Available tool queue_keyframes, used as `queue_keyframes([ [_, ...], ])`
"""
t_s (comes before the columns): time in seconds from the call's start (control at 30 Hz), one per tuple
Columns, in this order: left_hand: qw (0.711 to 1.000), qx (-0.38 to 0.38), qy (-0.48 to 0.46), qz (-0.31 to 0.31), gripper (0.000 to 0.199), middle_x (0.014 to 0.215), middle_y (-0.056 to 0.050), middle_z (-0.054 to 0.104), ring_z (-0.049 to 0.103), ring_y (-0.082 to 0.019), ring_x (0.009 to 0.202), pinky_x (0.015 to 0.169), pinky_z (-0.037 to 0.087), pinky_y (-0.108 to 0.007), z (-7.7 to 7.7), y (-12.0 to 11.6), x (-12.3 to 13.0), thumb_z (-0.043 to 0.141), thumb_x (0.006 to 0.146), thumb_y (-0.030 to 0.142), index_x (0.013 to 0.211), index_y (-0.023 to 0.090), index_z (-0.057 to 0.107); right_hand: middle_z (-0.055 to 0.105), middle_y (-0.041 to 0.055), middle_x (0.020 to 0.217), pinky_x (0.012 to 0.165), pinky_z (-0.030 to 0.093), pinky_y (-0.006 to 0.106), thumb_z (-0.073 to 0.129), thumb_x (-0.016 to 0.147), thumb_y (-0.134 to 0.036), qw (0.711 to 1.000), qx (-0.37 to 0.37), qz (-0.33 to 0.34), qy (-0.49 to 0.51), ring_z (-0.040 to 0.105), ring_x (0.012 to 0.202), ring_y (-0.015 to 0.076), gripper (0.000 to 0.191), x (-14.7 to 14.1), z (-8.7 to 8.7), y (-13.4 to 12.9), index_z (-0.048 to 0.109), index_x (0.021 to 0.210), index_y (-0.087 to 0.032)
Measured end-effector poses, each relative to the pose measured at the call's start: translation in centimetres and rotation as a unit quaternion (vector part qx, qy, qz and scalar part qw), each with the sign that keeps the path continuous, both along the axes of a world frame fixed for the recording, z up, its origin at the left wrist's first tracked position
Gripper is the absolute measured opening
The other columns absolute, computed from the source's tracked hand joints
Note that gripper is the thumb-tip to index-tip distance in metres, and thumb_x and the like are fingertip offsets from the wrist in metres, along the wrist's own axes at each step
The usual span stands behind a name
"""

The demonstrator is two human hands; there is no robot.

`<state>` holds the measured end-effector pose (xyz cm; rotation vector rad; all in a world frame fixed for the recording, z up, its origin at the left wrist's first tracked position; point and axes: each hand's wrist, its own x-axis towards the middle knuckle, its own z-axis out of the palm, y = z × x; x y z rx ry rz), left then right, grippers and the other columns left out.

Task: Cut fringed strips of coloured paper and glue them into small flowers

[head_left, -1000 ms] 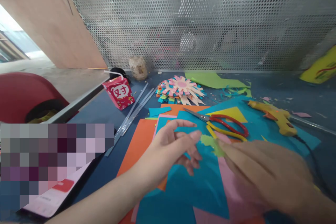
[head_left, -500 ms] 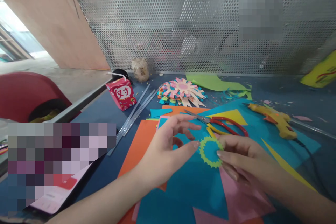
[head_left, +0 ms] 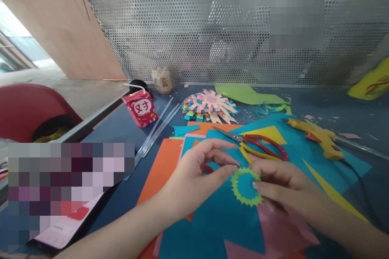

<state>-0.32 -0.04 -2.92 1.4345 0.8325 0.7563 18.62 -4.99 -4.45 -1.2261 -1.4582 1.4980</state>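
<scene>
A light green paper ring (head_left: 236,188) with a toothed outer edge hangs over the blue paper. My right hand (head_left: 282,184) holds its right side between thumb and fingers. At the ring's upper left edge, the thumb and a fingertip of my left hand (head_left: 205,176) come together in a pinch; its index finger is stretched above. Just beyond my hands lie scissors (head_left: 266,144) with red and yellow handles, their blades slightly apart. Under both hands spread sheets of blue paper (head_left: 225,218), orange paper (head_left: 161,166) and pink paper (head_left: 282,230).
Fringed paper flowers (head_left: 211,103) are piled at the back. A yellow glue gun (head_left: 319,135) with a cord lies right, clear glue sticks (head_left: 161,129) left. A red drink carton (head_left: 141,109) stands near a phone (head_left: 57,234). Perforated metal (head_left: 182,28) closes off the back.
The ring has moved slightly down in my right hand. My left thumb and fingers, apart before, have moved right and closed together at its edge.
</scene>
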Motion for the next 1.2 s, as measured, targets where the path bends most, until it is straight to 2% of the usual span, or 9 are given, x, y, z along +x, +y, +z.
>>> queue_keyframes([
  [0.23, 1.0, 0.018, 0.003, 0.023, 0.024, 0.081, -0.003, 0.068, 0.062, -0.017, 0.079, 0.064, 0.042, -0.025, 0.2, 0.0, -0.1, 0.067, 0.076, 0.023, 0.099, 0.02, 0.059, 0.036, -0.0086, 0.05, 0.037, 0.024, 0.018, 0.049, 0.086, -0.029, 0.997, 0.039, 0.005, -0.06, 0.028, 0.04, 0.0052, 0.023, -0.1, -0.2, 0.0, 0.042, 0.065, -0.02],
  [0.33, 0.999, 0.02, -0.001, 0.026, 0.026, 0.082, -0.003, 0.067, 0.061, -0.015, 0.079, 0.063, 0.042, -0.024, 0.3, 0.0, 0.0, 0.068, 0.076, 0.023, 0.1, 0.019, 0.059, 0.038, -0.007, 0.052, 0.04, 0.029, 0.019, 0.045, 0.087, -0.025, 0.976, 0.147, -0.003, -0.158, 0.036, 0.044, 0.0075, 0.024, -0.1, -0.2, 0.2, 0.04, 0.063, -0.021],
  [0.4, 0.999, 0.011, -0.009, 0.043, 0.026, 0.084, -0.003, 0.066, 0.06, -0.015, 0.079, 0.06, 0.041, -0.024, 0.3, -0.1, 0.0, 0.067, 0.077, 0.026, 0.1, 0.019, 0.058, 0.04, -0.0063, 0.051, 0.041, 0.031, 0.021, 0.044, 0.088, -0.021, 0.908, 0.311, -0.011, -0.279, 0.04, 0.044, 0.0091, 0.026, 0.0, -0.1, 0.2, 0.041, 0.062, -0.021],
  [0.5, 0.997, -0.017, -0.016, 0.073, 0.022, 0.074, -0.001, 0.061, 0.056, -0.013, 0.069, 0.055, 0.038, -0.023, 0.6, -0.1, 0.0, 0.061, 0.082, 0.032, 0.098, 0.018, 0.056, 0.055, -0.0037, 0.054, 0.048, 0.039, 0.026, 0.039, 0.089, -0.01, 0.696, 0.579, -0.006, -0.426, 0.05, 0.046, 0.0122, 0.02, 0.4, 0.0, 0.0, 0.054, 0.077, -0.019],
  [0.57, 0.997, -0.05, -0.007, 0.063, 0.022, 0.064, 0.003, 0.054, 0.051, -0.011, 0.06, 0.052, 0.036, -0.022, 0.7, -0.2, -0.2, 0.058, 0.084, 0.036, 0.095, 0.018, 0.056, 0.067, 0.0012, 0.067, 0.057, 0.042, 0.03, 0.033, 0.09, -0.006, 0.584, 0.653, -0.007, -0.482, 0.059, 0.056, 0.0152, 0.026, 0.8, 0.2, -0.4, 0.057, 0.094, -0.015],
  [0.63, 0.995, -0.1, 0.002, 0.026, 0.026, 0.061, 0.004, 0.052, 0.049, -0.009, 0.056, 0.051, 0.036, -0.022, 0.8, -0.2, -0.4, 0.06, 0.082, 0.04, 0.096, 0.018, 0.055, 0.07, 0.0043, 0.076, 0.061, 0.041, 0.033, 0.029, 0.093, -0.007, 0.541, 0.659, -0.008, -0.523, 0.062, 0.063, 0.0177, 0.03, 1.1, 0.4, -1.1, 0.057, 0.101, -0.014],
  [0.83, 0.96, -0.263, -0.055, -0.083, 0.038, 0.068, 0.001, 0.058, 0.059, -0.013, 0.06, 0.048, 0.04, -0.022, 0.6, 0.0, -0.7, 0.065, 0.071, 0.026, 0.106, 0.018, 0.053, 0.07, 0.0053, 0.075, 0.063, 0.041, 0.039, 0.03, 0.092, -0.006, 0.489, 0.672, -0.002, -0.555, 0.061, 0.066, 0.0211, 0.031, 1.2, 0.8, -2.4, 0.059, 0.104, -0.013],
  [0.97, 0.961, -0.262, -0.057, -0.073, 0.039, 0.068, 0.004, 0.056, 0.059, -0.011, 0.057, 0.046, 0.04, -0.02, 0.6, 0.1, -0.7, 0.067, 0.066, 0.019, 0.102, 0.018, 0.053, 0.072, 0.0008, 0.075, 0.062, 0.041, 0.038, 0.024, 0.094, -0.008, 0.487, 0.683, -0.002, -0.544, 0.062, 0.061, 0.0183, 0.038, 0.9, 0.6, -2.2, 0.06, 0.1, -0.019],
  [1.2, 0.966, -0.25, -0.024, -0.06, 0.043, 0.069, 0.006, 0.053, 0.058, -0.009, 0.055, 0.046, 0.039, -0.021, 0.8, 0.0, -0.4, 0.066, 0.063, 0.016, 0.103, 0.018, 0.05, 0.074, -0.0017, 0.071, 0.056, 0.044, 0.034, 0.026, 0.093, -0.006, 0.475, 0.686, 0.005, -0.551, 0.065, 0.053, 0.0153, 0.034, 0.8, 1.5, -2.1, 0.058, 0.094, -0.017],
])
